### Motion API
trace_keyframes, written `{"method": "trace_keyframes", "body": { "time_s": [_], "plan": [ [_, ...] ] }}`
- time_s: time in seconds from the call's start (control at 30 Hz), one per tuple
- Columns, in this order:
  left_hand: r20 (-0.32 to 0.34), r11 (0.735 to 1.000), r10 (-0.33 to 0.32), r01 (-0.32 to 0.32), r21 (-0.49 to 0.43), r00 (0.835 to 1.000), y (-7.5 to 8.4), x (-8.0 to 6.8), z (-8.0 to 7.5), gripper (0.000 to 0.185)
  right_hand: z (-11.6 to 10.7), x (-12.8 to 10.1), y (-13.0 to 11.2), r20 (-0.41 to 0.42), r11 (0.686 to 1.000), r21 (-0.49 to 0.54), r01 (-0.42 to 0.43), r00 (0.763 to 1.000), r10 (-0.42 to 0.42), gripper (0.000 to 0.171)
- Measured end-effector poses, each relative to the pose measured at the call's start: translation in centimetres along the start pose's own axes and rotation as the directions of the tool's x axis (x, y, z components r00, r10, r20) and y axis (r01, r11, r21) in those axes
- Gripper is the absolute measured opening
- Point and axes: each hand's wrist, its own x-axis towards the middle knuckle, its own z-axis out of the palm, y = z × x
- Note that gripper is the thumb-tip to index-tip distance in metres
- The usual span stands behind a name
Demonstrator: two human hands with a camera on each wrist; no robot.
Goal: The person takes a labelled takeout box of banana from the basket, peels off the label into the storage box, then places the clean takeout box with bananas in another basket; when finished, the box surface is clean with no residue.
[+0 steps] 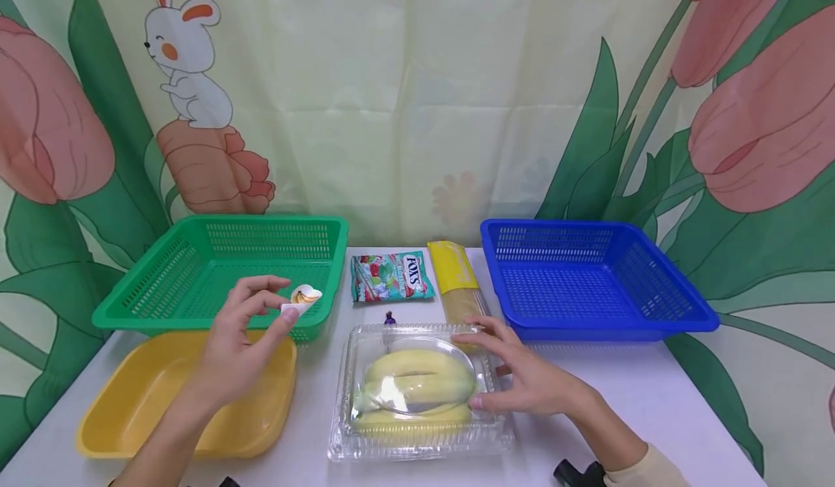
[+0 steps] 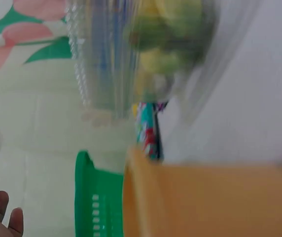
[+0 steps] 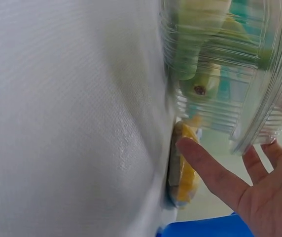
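My left hand, raised over the yellow basin and the front of the green basket, pinches a small curled white paper label with a banana picture between thumb and fingers. Only some of its fingers show at the left edge of the left wrist view. A clear plastic clamshell box stands on the table, its lid down over several yellow bananas. At the box's right side is my right hand, fingers spread and mostly straight. Its fingertips overlap the lid's edge, with the thumb lower beside the box.
Behind the box lie a teal FOX'S candy bag, a yellow-topped packet and a tiny dark purple figure. A green basket and yellow basin stand left, a blue basket right. A printed curtain hangs behind.
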Motion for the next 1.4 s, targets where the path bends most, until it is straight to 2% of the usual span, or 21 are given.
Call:
{"method": "trace_keyframes", "body": {
  "time_s": [0.13, 0.3, 0.43, 0.57, 0.8, 1.07, 1.4],
  "plan": [
    [-0.007, 0.999, -0.002, 0.002, 0.048, 1.000, -0.6, -0.3, -2.0, 0.010, -0.1, 0.0, -0.1, 0.001, 1.000, 0.001, 0.004, 1.000, -0.004, 0.077],
    [0.017, 0.990, -0.067, 0.064, 0.130, 0.998, -2.0, -1.5, -3.9, 0.006, -0.2, 0.1, -0.1, -0.004, 1.000, -0.003, 0.000, 1.000, 0.000, 0.076],
    [0.006, 0.980, -0.096, 0.093, 0.175, 0.995, -2.9, -2.6, -5.0, 0.005, -0.1, 0.1, 0.0, 0.000, 1.000, -0.006, 0.005, 1.000, -0.005, 0.077],
    [-0.006, 0.975, -0.095, 0.094, 0.202, 0.995, -4.0, -3.4, -6.0, 0.006, 0.0, 0.1, 0.2, 0.003, 1.000, -0.012, 0.027, 1.000, -0.027, 0.078],
    [-0.004, 0.974, -0.051, 0.050, 0.222, 0.999, -5.5, -3.9, -7.6, 0.013, -0.1, 0.2, 0.2, -0.001, 0.999, -0.020, 0.029, 1.000, -0.029, 0.078],
    [0.047, 0.948, -0.093, 0.074, 0.310, 0.995, -6.7, -4.5, -9.0, 0.011, -0.2, 0.0, 0.3, -0.002, 0.999, -0.023, 0.031, 1.000, -0.031, 0.077],
    [0.097, 0.924, -0.144, 0.099, 0.370, 0.985, -8.1, -5.1, -9.4, 0.011, -0.1, 0.2, 0.2, 0.002, 0.999, -0.025, 0.024, 1.000, -0.024, 0.078]
  ]
}}
